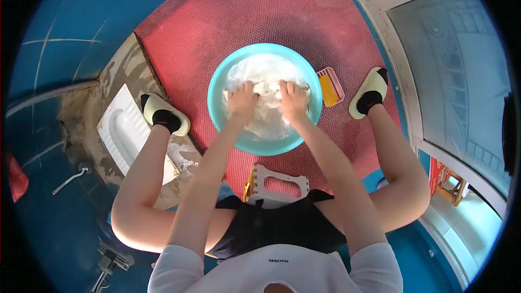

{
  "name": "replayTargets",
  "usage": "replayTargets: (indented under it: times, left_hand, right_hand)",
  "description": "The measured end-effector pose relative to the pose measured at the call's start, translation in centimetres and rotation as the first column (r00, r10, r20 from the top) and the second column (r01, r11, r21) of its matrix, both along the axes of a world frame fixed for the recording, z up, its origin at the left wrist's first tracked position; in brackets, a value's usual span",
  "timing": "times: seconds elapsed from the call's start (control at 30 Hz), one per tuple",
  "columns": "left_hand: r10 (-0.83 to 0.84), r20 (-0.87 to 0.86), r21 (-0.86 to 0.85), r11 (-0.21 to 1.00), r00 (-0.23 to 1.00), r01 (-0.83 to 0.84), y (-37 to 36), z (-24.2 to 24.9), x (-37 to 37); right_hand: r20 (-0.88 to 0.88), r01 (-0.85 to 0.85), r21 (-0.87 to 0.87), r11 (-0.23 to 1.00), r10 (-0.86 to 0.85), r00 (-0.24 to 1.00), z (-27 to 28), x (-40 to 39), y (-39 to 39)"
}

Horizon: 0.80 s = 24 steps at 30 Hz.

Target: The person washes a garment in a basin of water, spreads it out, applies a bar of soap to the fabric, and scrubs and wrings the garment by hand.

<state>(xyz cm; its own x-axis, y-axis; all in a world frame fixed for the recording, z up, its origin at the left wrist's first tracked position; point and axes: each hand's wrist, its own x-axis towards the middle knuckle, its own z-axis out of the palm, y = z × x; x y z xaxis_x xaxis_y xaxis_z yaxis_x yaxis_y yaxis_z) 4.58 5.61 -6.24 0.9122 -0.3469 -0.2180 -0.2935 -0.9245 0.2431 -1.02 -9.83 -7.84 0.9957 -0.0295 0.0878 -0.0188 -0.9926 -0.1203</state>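
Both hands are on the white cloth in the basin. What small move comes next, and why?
Probably rub the two fists against each other. The left hand and right hand each grip a bunch of the white cloth close together over the teal basin, with suds around them.

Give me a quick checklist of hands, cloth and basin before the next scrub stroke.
1. Left hand closed on the white cloth: ok.
2. Right hand closed on the same cloth: ok.
3. Cloth inside the teal basin, nothing hanging over the rim: ok.
4. Basin resting flat on the red mat: ok.
5. Pink soap dish beside the basin, apart from the hands: ok.
6. Water level in the basin: cannot tell, foam and cloth hide it.
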Motion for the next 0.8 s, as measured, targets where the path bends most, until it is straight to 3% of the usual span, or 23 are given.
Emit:
replayTargets:
  times: [0.03, 0.1, 0.13, 0.17, 0.23, 0.37, 0.5, 0.53, 0.63, 0.67, 0.73, 0.77, 0.8]
  left_hand:
    - [0.001, -0.011, 0.005, 1.000, 1.000, -0.001, -0.6, -0.6, 0.2]
    - [0.132, -0.326, 0.302, 0.953, 0.936, -0.030, -1.6, -1.7, 0.6]
    - [0.083, -0.413, 0.418, 0.902, 0.907, 0.108, -1.9, -2.5, 0.9]
    - [0.086, -0.422, 0.423, 0.899, 0.902, 0.112, -1.8, -3.2, 1.1]
    - [-0.108, -0.443, 0.416, 0.855, 0.890, 0.310, -1.3, -4.5, 1.2]
    - [-0.007, -0.493, 0.377, 0.900, 0.870, 0.220, 0.0, -8.1, 0.6]
    - [-0.112, -0.473, 0.486, 0.794, 0.874, 0.365, 0.2, -13.4, 1.3]
    - [-0.159, -0.431, 0.561, 0.724, 0.888, 0.402, -0.2, -12.7, 1.8]
    - [-0.120, -0.427, 0.540, 0.761, 0.896, 0.360, -1.2, -8.2, 3.4]
    - [-0.102, -0.430, 0.528, 0.778, 0.897, 0.341, -1.9, -5.4, 4.1]
    - [-0.069, -0.445, 0.498, 0.810, 0.893, 0.311, -2.7, -1.9, 3.9]
    - [-0.076, -0.438, 0.493, 0.813, 0.896, 0.310, -2.6, -1.7, 3.3]
    - [0.002, -0.288, 0.315, 0.945, 0.958, 0.093, -2.0, -1.5, 2.6]
  right_hand:
    - [-0.011, -0.001, 0.005, 1.000, 0.001, 1.000, -1.4, 0.5, 0.6]
    - [-0.410, 0.077, -0.087, 0.993, -0.106, 0.906, -4.1, 1.0, 1.6]
    - [-0.421, 0.077, -0.083, 0.994, -0.105, 0.901, -4.5, 1.2, 1.7]
    - [-0.480, 0.063, -0.075, 0.995, -0.091, 0.872, -4.9, 1.5, 1.8]
    - [-0.588, 0.033, -0.054, 0.998, -0.059, 0.807, -5.4, 2.1, 2.2]
    - [-0.768, -0.016, -0.011, 1.000, 0.002, 0.641, -4.6, 3.2, 2.6]
    - [-0.889, -0.054, 0.010, 0.998, 0.034, 0.457, -2.5, 3.8, 1.8]
    - [-0.909, -0.063, 0.015, 0.998, 0.039, 0.415, -2.0, 4.0, 1.7]
    - [-0.956, -0.086, 0.035, 0.996, 0.058, 0.287, -0.6, 4.1, 1.7]
    - [-0.954, -0.086, 0.030, 0.996, 0.054, 0.296, -0.8, 4.0, 1.5]
    - [-0.842, -0.162, 0.040, 0.986, 0.121, 0.526, -2.3, 2.5, 1.1]
    - [-0.839, -0.160, 0.030, 0.987, 0.112, 0.533, -3.1, 1.5, 0.9]
    - [-0.500, -0.016, 0.115, 0.993, 0.072, 0.863, -3.9, 0.4, 0.7]
